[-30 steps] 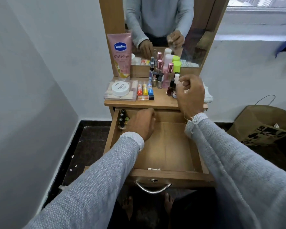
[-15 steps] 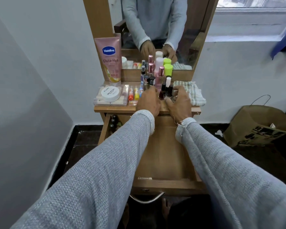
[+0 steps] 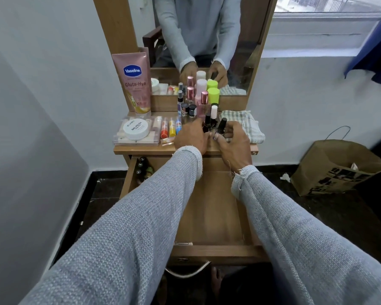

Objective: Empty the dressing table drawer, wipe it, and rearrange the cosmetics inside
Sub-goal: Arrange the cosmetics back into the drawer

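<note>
A light-brown wooden dressing table (image 3: 141,149) with a tall mirror (image 3: 207,40) is seen against a white wall, and its wide wooden drawer (image 3: 213,216) is pulled fully out below the top. A few small dark-capped bottles (image 3: 141,166) are stood in the drawer's far left corner. A brown paper bag (image 3: 337,170) is set on the dark floor to the right. A tall pink lotion tube (image 3: 135,82) is leaned upright at the back left of the tabletop, a folded checked cloth (image 3: 249,126) is laid at the right, and a round white nail-polish-remover tub (image 3: 135,128) is rested on a clear plastic case (image 3: 119,139). The left hand (image 3: 190,136) is curled beside a dark nail polish bottle (image 3: 206,126); whether it is gripped cannot be told. A black-capped nail polish bottle (image 3: 220,127) is pinched by the curled fingers of the right hand (image 3: 233,144).
</note>
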`<state>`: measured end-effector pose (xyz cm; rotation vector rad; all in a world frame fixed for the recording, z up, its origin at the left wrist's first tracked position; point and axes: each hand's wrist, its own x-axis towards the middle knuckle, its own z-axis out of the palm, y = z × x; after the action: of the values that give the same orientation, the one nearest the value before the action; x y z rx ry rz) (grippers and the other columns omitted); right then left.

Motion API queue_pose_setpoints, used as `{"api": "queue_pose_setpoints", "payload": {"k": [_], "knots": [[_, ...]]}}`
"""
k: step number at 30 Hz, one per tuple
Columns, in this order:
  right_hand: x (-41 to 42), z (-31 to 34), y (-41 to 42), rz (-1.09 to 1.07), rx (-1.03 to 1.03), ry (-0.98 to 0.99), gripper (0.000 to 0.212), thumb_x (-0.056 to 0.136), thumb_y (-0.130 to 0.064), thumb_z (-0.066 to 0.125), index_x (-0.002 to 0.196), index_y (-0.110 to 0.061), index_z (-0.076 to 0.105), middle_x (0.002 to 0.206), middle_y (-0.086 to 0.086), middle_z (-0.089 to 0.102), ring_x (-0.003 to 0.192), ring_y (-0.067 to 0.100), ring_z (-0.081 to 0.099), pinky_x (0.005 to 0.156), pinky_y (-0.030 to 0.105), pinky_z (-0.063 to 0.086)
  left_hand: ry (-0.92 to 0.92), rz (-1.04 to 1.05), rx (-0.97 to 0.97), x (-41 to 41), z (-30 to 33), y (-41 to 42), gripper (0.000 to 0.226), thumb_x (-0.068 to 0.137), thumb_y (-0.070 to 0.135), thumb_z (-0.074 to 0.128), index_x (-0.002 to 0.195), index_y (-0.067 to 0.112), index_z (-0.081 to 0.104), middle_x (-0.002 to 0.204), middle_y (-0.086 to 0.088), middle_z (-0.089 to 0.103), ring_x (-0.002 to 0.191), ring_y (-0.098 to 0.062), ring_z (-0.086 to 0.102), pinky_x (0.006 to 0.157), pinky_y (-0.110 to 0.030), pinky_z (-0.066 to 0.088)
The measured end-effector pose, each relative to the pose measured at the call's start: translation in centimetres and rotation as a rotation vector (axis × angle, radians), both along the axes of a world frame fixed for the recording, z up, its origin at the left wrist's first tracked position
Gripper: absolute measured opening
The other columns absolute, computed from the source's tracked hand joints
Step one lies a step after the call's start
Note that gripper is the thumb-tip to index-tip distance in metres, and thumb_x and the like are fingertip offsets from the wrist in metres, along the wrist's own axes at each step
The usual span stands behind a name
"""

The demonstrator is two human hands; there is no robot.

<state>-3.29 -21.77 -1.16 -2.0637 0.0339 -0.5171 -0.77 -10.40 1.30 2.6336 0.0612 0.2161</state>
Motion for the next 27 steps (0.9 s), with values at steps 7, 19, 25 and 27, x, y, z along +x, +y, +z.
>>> {"api": "queue_pose_setpoints", "payload": {"k": [7,19,25,27], "knots": [[-1.4,0.1,-0.2,0.027,0.049,-0.086,0.028,0.087,-0.015,0.069,0.112,-0.012,0.057,0.094,-0.008,0.061,0.078,-0.002,0.057,0.069,0.008,0.046,-0.016,-0.052,-0.146,-1.8,0.1,0.9,0.019,0.091,0.027,0.063,0.108,0.019,0.061,0.103,-0.002,0.068,0.093,-0.023,0.064,0.081,-0.041,0.054],[-7.1,-4.9,4.3,0.387,-0.227,0.181,0.03,0.083,-0.023,0.074,0.108,-0.021,0.059,0.097,-0.005,0.064,0.084,0.009,0.062,0.078,0.029,0.055,0.129,-0.093,-0.139,-11.9,-4.8,9.1,0.028,0.088,0.018,0.066,0.115,0.016,0.062,0.113,-0.005,0.068,0.104,-0.019,0.064,0.092,-0.033,0.05],[-6.8,-6.0,5.3,0.452,-0.221,0.33,0.026,0.081,-0.013,0.075,0.102,-0.017,0.06,0.094,-0.003,0.068,0.084,0.015,0.066,0.082,0.03,0.055,0.291,-0.057,-0.052,-11.4,-7.4,9.9,0.031,0.088,0.015,0.066,0.119,0.016,0.06,0.116,-0.011,0.066,0.107,-0.028,0.063,0.094,-0.043,0.051],[-6.9,-6.3,5.5,0.467,-0.222,0.348,0.027,0.081,-0.01,0.075,0.102,-0.018,0.06,0.093,-0.004,0.067,0.085,0.014,0.066,0.082,0.029,0.055,0.314,-0.063,-0.046,-11.2,-7.5,9.9,0.032,0.088,0.015,0.066,0.119,0.015,0.06,0.116,-0.012,0.066,0.108,-0.03,0.062,0.095,-0.044,0.05]]}}
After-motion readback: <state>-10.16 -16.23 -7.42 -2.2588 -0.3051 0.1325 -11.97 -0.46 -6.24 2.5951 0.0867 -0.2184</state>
